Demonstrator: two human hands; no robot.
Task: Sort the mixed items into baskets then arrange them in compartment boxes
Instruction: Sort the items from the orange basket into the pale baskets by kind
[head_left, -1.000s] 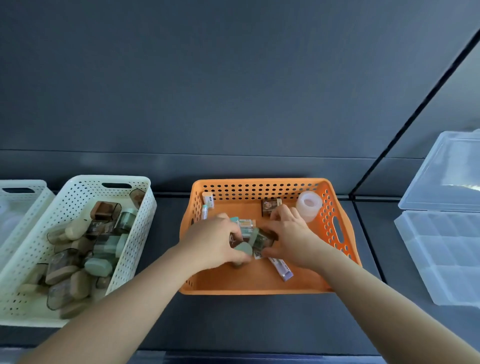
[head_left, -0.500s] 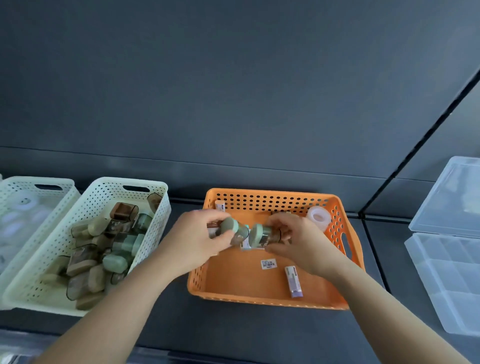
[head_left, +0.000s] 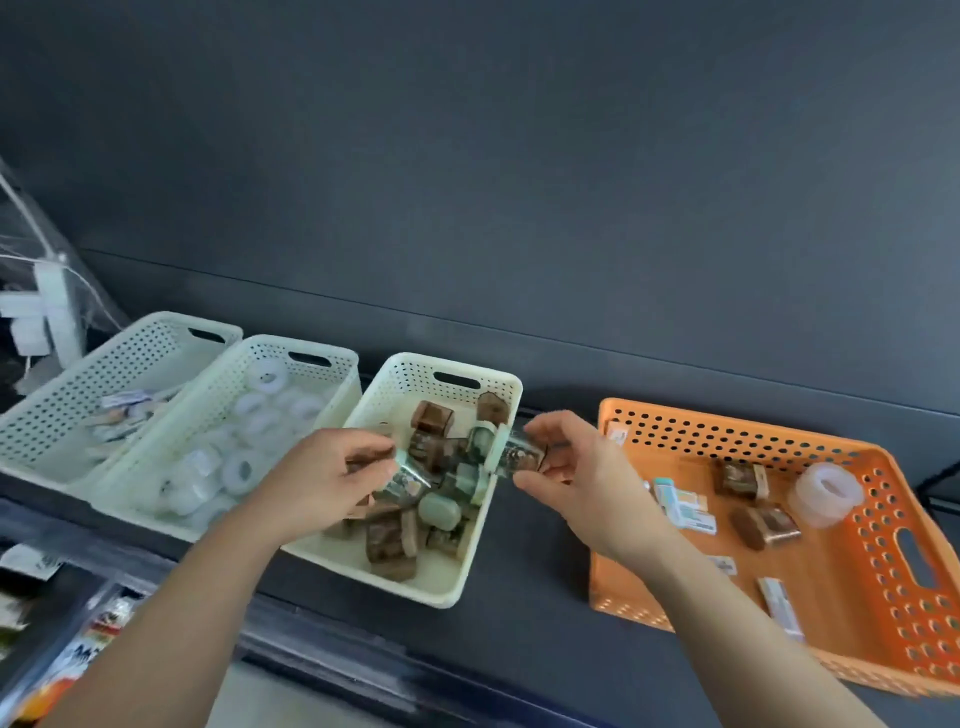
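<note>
Cream basket (head_left: 498, 395) under both hands. Left hand (head_left: 322, 478) gripping one small dispenser (head_left: 402, 480). Right hand (head_left: 576, 467) gripping another (head_left: 511, 454).

Four baskets stand in a row: three pale ones (head_left: 436, 483) and one orange basket (head_left: 883, 525). Two hands show, the left hand (head_left: 324, 475) and the right hand (head_left: 576, 467), each with its fingers (head_left: 540, 434) closed on one small clear-and-green case (head_left: 511, 454). Right of the fingers, the orange basket holds one white tape roll (head_left: 826, 491) and two brown cases (head_left: 763, 526). The heaps in the pale baskets are too jumbled to count.
</note>
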